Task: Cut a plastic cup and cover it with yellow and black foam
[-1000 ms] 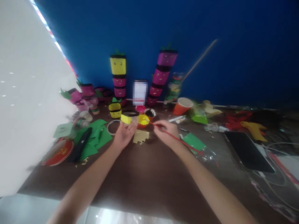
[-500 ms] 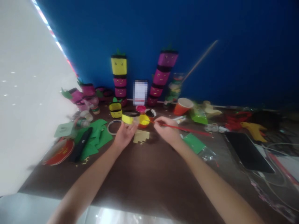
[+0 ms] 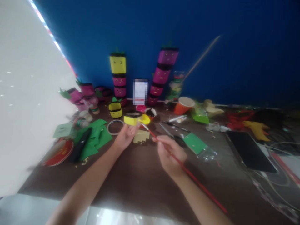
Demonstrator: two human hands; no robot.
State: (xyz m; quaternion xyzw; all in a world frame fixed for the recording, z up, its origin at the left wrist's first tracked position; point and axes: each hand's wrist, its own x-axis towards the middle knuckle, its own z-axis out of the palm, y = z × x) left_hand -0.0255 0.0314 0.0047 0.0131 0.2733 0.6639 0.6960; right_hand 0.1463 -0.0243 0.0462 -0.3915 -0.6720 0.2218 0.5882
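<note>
My left hand (image 3: pixel 126 135) holds a small yellow box with a black rim (image 3: pixel 131 120) near the middle of the table. In my right hand (image 3: pixel 170 153) is a long red paintbrush (image 3: pixel 199 182), its tip touching or very close to the box's right side. Just behind the box stand a cup of yellow paint (image 3: pixel 145 119), a cup of dark paint (image 3: pixel 151 113) and a pink one (image 3: pixel 141 108). A second yellow box with black bands (image 3: pixel 115 110) sits to the left, behind a roll of tape (image 3: pixel 115 127). A tan paper piece (image 3: pixel 141 136) lies between my hands.
Stacked purple and yellow boxes (image 3: pixel 161 76) lean at the blue wall beside a phone (image 3: pixel 140 91). Green paper (image 3: pixel 99 137) and a black object lie left. On the right are an orange cup (image 3: pixel 184 105), green card (image 3: pixel 194 143), a yellow glue gun (image 3: pixel 256 129) and a dark tablet (image 3: pixel 250 152).
My right hand has moved toward me with the brush, whose tip has left the yellow paint cup and come to the box. The brush now slants down to the right. The box has shifted slightly right.
</note>
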